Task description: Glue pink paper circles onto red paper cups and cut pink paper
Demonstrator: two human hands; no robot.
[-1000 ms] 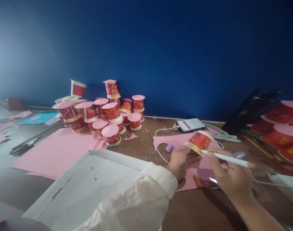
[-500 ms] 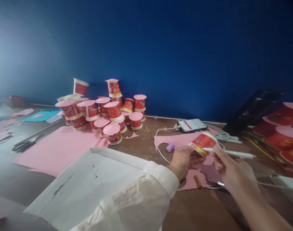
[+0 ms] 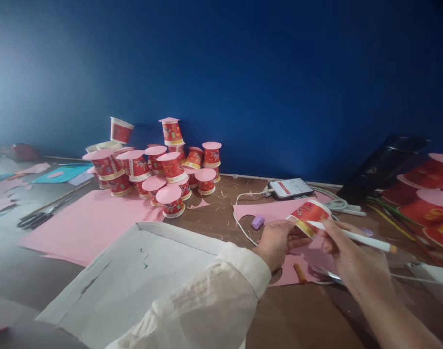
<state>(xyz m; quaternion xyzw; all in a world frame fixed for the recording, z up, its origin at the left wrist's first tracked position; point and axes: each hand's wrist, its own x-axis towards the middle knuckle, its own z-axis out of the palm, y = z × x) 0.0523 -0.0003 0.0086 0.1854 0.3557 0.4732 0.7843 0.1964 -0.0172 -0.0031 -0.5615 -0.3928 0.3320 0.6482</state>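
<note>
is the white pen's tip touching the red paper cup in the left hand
Cannot tell. In the head view the white pen has its tip over the red paper cup, but this angle would hide any slight gap.

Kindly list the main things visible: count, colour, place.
Patterned paper cup: one, red, front right
Slim marker: one, white, front right
Stacked paper cups: many, red, both sides
Paper sheets: several, pink, both sides
Shallow tray: one, white, front left
Smartphone: one, black, back right
Thin cables: count unclear, white, near smartphone
Small block: one, purple, near smartphone
Cylindrical bottle: one, black, right
Scissors: one, black, left
Left hand: one, bare, holding cup
Right hand: one, bare, holding marker
</note>
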